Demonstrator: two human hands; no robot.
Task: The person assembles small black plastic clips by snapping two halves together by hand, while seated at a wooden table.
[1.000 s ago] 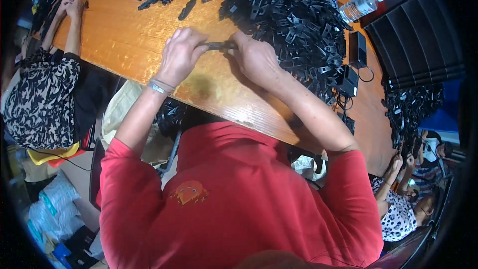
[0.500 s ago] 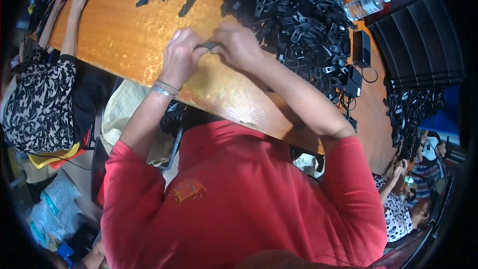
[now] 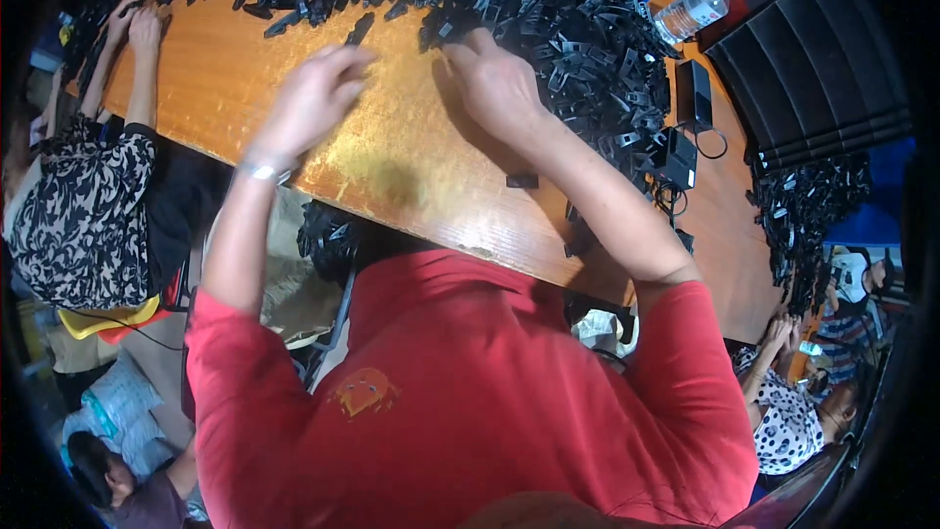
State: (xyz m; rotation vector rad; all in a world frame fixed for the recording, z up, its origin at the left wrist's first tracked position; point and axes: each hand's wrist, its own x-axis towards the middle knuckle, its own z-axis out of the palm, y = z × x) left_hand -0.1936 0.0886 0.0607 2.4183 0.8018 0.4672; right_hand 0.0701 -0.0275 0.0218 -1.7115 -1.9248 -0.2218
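Note:
My left hand (image 3: 315,103), smeared by motion, hovers over the wooden table (image 3: 211,69) with thumb and forefinger apart and nothing visible between them. Just beyond its fingertips lies a single slim black plastic piece (image 3: 360,29). My right hand (image 3: 494,83) reaches to the near edge of a large heap of black plastic clips (image 3: 597,69). Its fingertips meet dark pieces there, so I cannot make out whether they grip one. Beside my right forearm, a small dark piece (image 3: 522,180) rests on the table.
A clear plastic bottle (image 3: 697,10) lies at the far right, near black boxes (image 3: 676,159) with a cable and a black padded panel (image 3: 813,78). Co-workers sit on both sides; one at left has hands (image 3: 145,27) at the heap. A pale sack (image 3: 294,279) hangs below the table edge.
My hands were together on a small dark piece; now they are apart. The left has moved left, the right slightly toward the heap. The view has shifted a little.

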